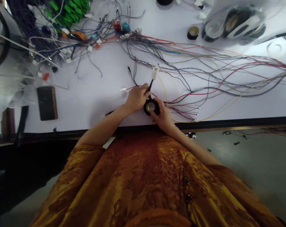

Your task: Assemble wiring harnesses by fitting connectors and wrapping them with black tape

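Observation:
My left hand [137,97] pinches a dark wrapped wire bundle [151,85], which ends above in a white connector [155,72]. Just right of it, my right hand [163,117] is closed on a roll of black tape [145,108], with fingers over its right side and at its centre hole. The roll touches the bundle close below my left fingertips. Yellow, red and black wires run rightward from beside the hands, and thin dark red wires [184,113] with small metal ends fan out there. A small white plug [123,90] on a red wire lies left of my left hand.
A phone [47,103] lies at the left near plastic bags. Green connectors [70,12] and tangled wires fill the upper left. Long wires [218,60] cross to the right edge. Another tape roll [193,32] and a bag of rolls [235,25] sit behind. The table edge [228,123] is close.

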Available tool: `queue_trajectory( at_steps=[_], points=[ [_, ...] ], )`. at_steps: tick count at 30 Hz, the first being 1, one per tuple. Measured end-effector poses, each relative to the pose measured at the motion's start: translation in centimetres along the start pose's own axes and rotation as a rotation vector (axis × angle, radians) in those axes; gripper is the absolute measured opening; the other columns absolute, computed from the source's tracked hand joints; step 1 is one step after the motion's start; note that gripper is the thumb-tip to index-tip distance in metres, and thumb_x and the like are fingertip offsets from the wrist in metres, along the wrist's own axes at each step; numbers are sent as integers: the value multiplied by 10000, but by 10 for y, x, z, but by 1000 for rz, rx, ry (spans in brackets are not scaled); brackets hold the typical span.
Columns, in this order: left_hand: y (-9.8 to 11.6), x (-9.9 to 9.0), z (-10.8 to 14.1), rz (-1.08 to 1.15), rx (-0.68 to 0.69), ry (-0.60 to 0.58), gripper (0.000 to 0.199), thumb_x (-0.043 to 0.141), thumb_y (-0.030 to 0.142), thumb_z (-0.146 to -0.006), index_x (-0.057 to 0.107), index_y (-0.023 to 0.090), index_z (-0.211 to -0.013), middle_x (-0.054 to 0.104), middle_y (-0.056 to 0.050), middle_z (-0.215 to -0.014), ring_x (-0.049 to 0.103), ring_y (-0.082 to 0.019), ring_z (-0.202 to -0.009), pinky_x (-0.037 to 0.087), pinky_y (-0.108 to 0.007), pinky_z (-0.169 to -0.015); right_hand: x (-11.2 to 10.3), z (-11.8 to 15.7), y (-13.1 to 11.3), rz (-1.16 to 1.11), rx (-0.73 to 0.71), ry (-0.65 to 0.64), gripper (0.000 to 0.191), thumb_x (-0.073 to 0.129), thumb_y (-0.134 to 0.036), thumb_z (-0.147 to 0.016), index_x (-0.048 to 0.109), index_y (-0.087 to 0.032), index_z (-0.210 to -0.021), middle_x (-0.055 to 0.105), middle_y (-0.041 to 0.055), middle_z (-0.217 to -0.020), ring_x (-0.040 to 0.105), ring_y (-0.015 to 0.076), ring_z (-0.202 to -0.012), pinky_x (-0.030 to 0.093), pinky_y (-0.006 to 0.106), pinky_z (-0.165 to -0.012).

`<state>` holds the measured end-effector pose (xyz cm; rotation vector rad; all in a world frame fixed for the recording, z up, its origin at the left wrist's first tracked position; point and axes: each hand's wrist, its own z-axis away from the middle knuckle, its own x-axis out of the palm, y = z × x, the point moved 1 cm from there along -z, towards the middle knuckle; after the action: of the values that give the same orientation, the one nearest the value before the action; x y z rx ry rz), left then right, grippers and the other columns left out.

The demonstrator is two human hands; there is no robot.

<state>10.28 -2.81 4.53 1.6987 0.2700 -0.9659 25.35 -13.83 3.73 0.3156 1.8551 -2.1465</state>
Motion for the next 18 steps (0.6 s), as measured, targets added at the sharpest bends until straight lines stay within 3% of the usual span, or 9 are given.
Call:
queue_trajectory(
  at_steps=[3, 6, 8, 11, 14, 16, 18],
  points=[
    [16, -2, -9, -206, 28, -65, 95, 603, 270, -934, 561, 220, -866, 618, -39, -700, 666, -261, -744, 478, -371, -718, 15, -1, -3, -227, 128, -77, 594, 574, -416, -904, 359, -277, -1440, 678, 74, -1060, 658, 151, -608, 585, 313, -525],
    [26, 3, -15, -347, 34, -140, 43, 564, 235, -948, 587, 212, -920, 649, -78, -764, 665, -294, -741, 467, -407, -698, 28, -5, -4, -459, 157, -183, 698, 518, -517, -926, 194, -299, -1505, 665, 72, -1089, 672, 148, -631, 563, 287, -472],
    [25, 8, -13, -385, 30, -142, 49, 554, 209, -937, 601, 220, -944, 672, -95, -813, 658, -297, -734, 468, -418, -689, 32, -7, -4, -517, 119, -271, 716, 504, -541, -930, 176, -308, -1522, 667, 80, -1139, 698, 164, -703, 597, 310, -514],
    [16, 15, 3, -337, 33, -70, 123, 507, 220, -956, 621, 249, -994, 697, -105, -933, 661, -285, -788, 489, -413, -708, 19, -11, 2, -394, 51, -324, 625, 534, -509, -926, 349, -291, -1482, 703, 64, -1068, 695, 180, -707, 615, 339, -550],
    [7, 21, 32, -273, 45, 6, 244, 412, 218, -1000, 637, 231, -1095, 708, -124, -1050, 689, -264, -833, 515, -392, -711, -13, -25, 8, -159, -7, -139, 406, 550, -423, -930, 596, -217, -1276, 706, 72, -937, 685, 205, -725, 622, 370, -628],
    [4, 26, 49, -294, 107, 31, 300, 383, 182, -1008, 652, 196, -1138, 715, -149, -1138, 708, -259, -907, 537, -383, -757, -31, -42, 5, 31, -132, -23, 329, 524, -307, -934, 652, -196, -1216, 696, 111, -1078, 696, 224, -889, 627, 397, -785],
    [2, 30, 58, -331, 179, 63, 317, 387, 164, -1008, 673, 175, -1146, 716, -165, -1198, 713, -265, -975, 553, -385, -815, -38, -65, -3, 221, -307, -89, 414, 485, -175, -912, 633, -200, -1298, 613, 127, -1337, 652, 233, -1140, 586, 410, -965]
  ],
)
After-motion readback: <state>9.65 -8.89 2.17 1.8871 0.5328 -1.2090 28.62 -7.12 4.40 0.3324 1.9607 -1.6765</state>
